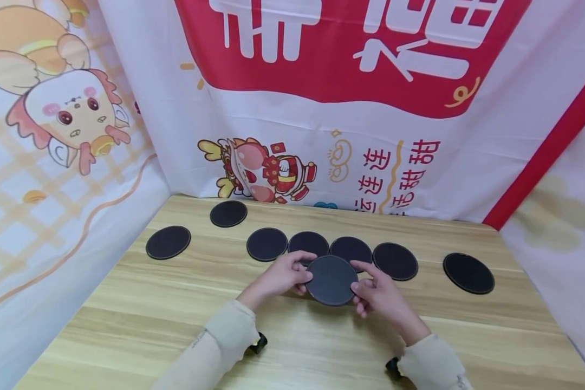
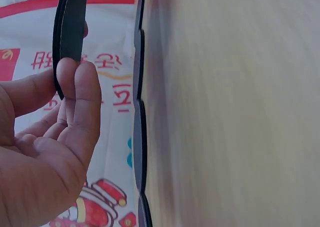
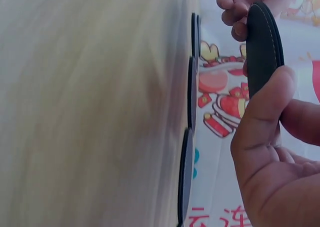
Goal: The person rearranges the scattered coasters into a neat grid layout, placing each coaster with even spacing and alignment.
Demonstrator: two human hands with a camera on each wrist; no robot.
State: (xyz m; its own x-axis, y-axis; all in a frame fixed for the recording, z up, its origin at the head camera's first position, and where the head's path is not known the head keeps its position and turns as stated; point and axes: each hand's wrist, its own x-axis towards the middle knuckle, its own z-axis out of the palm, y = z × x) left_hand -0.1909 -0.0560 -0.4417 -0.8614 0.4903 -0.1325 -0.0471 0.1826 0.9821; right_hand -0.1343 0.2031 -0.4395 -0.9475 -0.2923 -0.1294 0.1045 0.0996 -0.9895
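Between both hands, raised above the table, is a round black coaster (image 1: 332, 280) with stitching along its rim. My left hand (image 1: 284, 275) pinches its left edge between thumb and fingers, and my right hand (image 1: 382, 298) pinches the right edge the same way. Seen edge-on in the right wrist view, the held coaster (image 3: 263, 49) looks two layers thick. Just behind it, a row of several similar coasters (image 1: 267, 244) lies side by side on the wooden table (image 1: 297, 346); the held one overlaps the middle of that row in the head view.
Two single coasters lie at the left, one nearer (image 1: 168, 242) and one by the back edge (image 1: 228, 213). Another coaster (image 1: 468, 273) lies apart at the right. A printed cloth (image 1: 283, 119) hangs behind the table, with more cloth at both sides.
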